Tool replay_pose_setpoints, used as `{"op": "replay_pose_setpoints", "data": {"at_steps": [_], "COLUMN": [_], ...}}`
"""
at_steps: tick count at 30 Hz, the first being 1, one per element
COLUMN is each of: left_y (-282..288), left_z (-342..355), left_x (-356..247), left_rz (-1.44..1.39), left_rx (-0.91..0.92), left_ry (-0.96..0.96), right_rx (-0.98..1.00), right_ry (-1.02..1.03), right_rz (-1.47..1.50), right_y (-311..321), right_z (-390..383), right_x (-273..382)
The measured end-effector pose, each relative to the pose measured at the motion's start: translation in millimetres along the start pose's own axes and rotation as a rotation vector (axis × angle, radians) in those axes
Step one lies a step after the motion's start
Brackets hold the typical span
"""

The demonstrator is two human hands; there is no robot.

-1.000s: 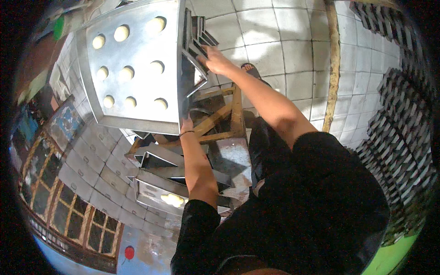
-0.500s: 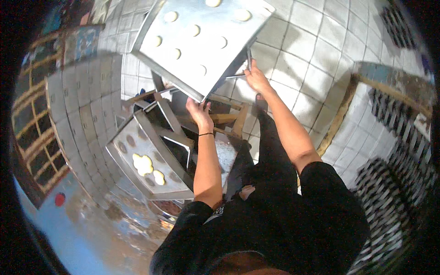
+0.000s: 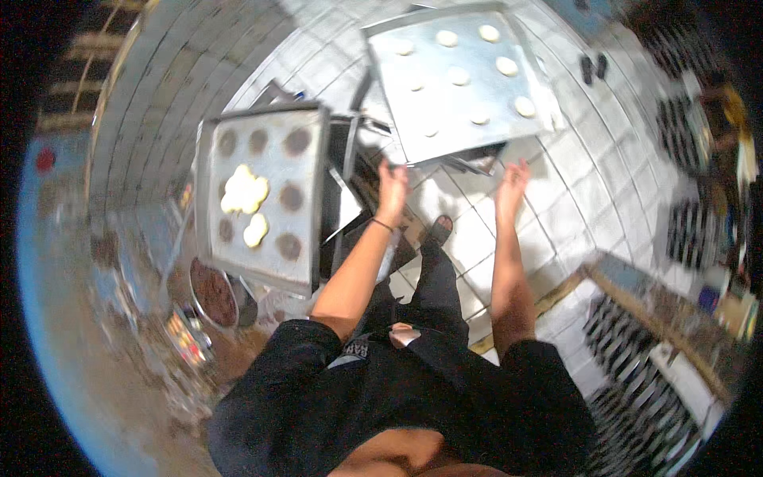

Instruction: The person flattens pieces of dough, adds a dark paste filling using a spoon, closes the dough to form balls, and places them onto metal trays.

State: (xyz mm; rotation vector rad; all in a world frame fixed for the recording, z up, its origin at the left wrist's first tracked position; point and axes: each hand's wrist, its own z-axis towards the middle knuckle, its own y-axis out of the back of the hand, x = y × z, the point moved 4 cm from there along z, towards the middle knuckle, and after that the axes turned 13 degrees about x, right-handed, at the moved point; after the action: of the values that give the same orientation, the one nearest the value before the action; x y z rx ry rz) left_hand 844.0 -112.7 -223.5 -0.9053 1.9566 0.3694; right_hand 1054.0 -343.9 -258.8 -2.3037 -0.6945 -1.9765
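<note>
A metal baking tray (image 3: 469, 147) carries several pale round dough pieces (image 3: 458, 76) in rows. It lies ahead of me, over dark metal parts of a stand whose shape I cannot fully make out. My left hand (image 3: 392, 195) is at the tray's near left corner, its fingers apart and blurred, closing on nothing I can see. My right hand (image 3: 511, 191) is just short of the near right edge, fingers spread and nothing in them. To my left a second, stained tray (image 3: 274, 261) holds a lump of joined dough (image 3: 244, 191) and a smaller dough piece (image 3: 255, 230).
Beside the stained tray stands a round pot (image 3: 214, 294) with dark brown contents. Small colourful items (image 3: 187, 340) lie near it. Black slatted crates (image 3: 636, 366) line the right side, past a worn ledge (image 3: 660, 298). A pair of dark slippers (image 3: 593, 69) lies on the tiled floor.
The tray of dough pieces sits further right in view and is turned. My right hand has come off its edge and my left hand has loosened at its corner. The view has swung left.
</note>
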Motion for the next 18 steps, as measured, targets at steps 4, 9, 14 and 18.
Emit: {"op": "replay_pose_setpoints", "data": {"at_steps": [4, 9, 14, 18], "left_y": [8, 79, 196, 297], "left_z": [-122, -269, -330, -346], "left_x": [-10, -36, -69, -84], "left_rz": [-0.015, 0.016, -0.026, 0.165], "left_rx": [0.615, 1.055, 0.962, 0.452], "left_ry": [-0.020, 0.242, 0.025, -0.261], "right_rx": [0.363, 1.179, 1.211, 1.092], "right_ry": [0.256, 0.652, 1.297, 1.405], "right_rz": [0.262, -0.081, -0.640, -0.858], "right_y": [-62, -221, -382, -436], "right_z": [-90, -236, -302, -295], "right_x": [169, 327, 300, 271]}}
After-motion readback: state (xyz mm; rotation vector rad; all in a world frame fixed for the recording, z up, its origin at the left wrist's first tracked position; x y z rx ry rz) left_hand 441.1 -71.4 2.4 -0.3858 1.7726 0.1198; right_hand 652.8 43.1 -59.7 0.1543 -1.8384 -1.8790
